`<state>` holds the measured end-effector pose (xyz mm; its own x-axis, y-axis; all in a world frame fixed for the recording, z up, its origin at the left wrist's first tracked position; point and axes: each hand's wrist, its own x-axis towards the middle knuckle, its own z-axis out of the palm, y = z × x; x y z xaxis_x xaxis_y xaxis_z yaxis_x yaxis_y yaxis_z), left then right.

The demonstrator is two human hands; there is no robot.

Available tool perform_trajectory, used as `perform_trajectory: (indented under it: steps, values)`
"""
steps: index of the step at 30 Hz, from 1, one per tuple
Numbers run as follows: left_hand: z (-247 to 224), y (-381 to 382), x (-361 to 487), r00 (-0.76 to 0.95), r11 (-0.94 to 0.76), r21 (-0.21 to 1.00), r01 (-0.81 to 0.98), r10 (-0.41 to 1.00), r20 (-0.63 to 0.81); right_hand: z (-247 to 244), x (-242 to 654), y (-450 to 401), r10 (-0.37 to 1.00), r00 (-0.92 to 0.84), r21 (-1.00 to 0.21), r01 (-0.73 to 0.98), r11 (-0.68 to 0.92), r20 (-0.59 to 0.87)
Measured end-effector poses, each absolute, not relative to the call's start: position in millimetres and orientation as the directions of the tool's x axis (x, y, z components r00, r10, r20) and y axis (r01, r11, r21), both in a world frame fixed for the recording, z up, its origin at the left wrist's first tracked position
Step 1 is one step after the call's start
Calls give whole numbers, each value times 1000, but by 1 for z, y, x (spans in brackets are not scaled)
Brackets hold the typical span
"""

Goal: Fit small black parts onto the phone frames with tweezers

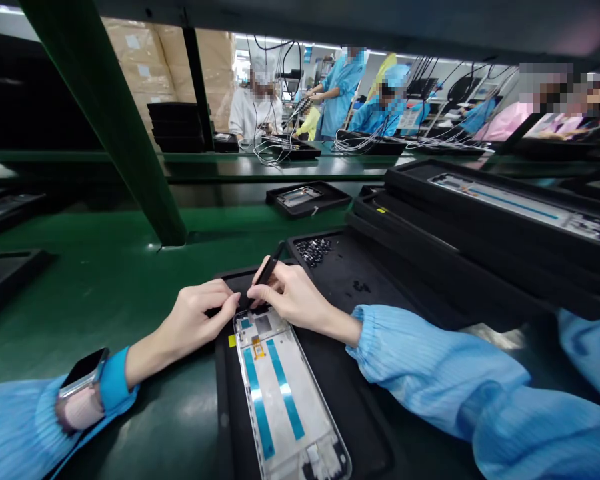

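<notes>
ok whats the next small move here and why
Probably ease the tip of the slim black tool in the right hand down onto the top edge of the phone frame, since the tip sits right at that edge and the left hand is beside it, where it could steady the frame.

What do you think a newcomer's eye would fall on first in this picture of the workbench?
Most striking is the pale smartphone frame with two blue strips, lying in a black tray at bottom centre. Just above it, the right hand pinches a slim black tool, while the left hand reaches to the frame's top end. Farther up, a heap of small black parts stands out, and a smartwatch gleams on the left wrist at lower left.
</notes>
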<state>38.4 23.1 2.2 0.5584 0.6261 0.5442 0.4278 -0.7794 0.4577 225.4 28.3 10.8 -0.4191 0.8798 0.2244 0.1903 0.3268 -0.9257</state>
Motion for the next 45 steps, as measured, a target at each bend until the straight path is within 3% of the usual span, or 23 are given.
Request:
perform_trajectory:
  steps: [14,26,33,45]
  values:
    - [1,23,39,557,-777,453,437,630,542,12,226,27,864,-443,-922,176,345,239]
    - [3,24,41,553,-776,444,449,631,545,13,225,25,726,-553,-724,287,627,409]
    - [0,24,39,546,-767,459,448,641,539,7,229,26,834,-420,-819,288,496,357]
    - [-3,26,38,540,-738,486,469,674,503,5,228,28,833,-417,-816,287,501,365]
